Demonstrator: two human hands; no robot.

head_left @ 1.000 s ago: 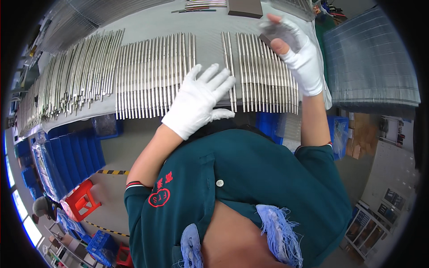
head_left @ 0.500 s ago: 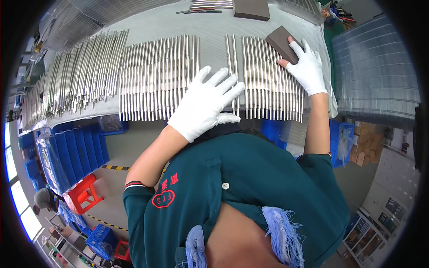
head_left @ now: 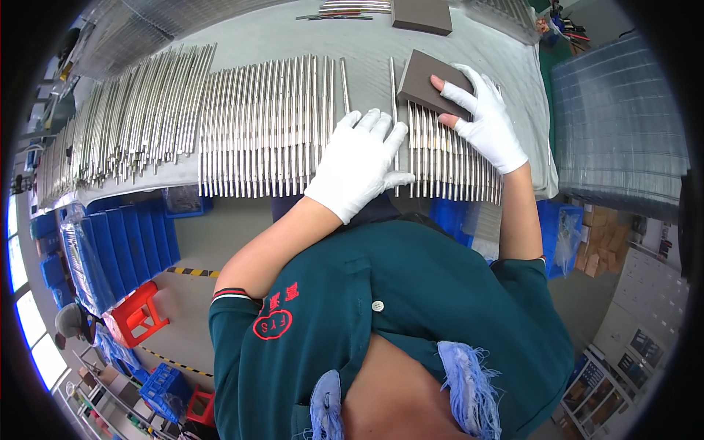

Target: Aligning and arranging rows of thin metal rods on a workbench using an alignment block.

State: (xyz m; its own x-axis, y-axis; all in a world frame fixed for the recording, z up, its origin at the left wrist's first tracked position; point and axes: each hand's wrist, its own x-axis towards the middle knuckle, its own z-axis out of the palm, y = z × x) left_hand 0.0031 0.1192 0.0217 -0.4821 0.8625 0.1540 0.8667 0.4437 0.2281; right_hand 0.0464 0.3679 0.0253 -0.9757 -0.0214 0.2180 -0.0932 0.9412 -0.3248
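Note:
My left hand, in a white glove, lies flat over the gap between two groups of metal rods, fingers stretched out. One single rod runs under its fingertips, and another rod passes by its forefinger. My right hand, gloved with thumb and forefinger tips bare, grips a brown-grey rectangular block. The block rests tilted across the upper ends of the right-hand group of rods. A wider row of rods lies side by side left of my left hand.
A looser heap of rods covers the table's left part. At the back lie a second block and several thin rods. Clear plastic trays are stacked at the right. Blue bins and a red stool stand below the table's edge.
The block in my right hand has moved left over the rods and turned. My left hand has shifted slightly right. Two rods that lay close together between the groups now lie apart.

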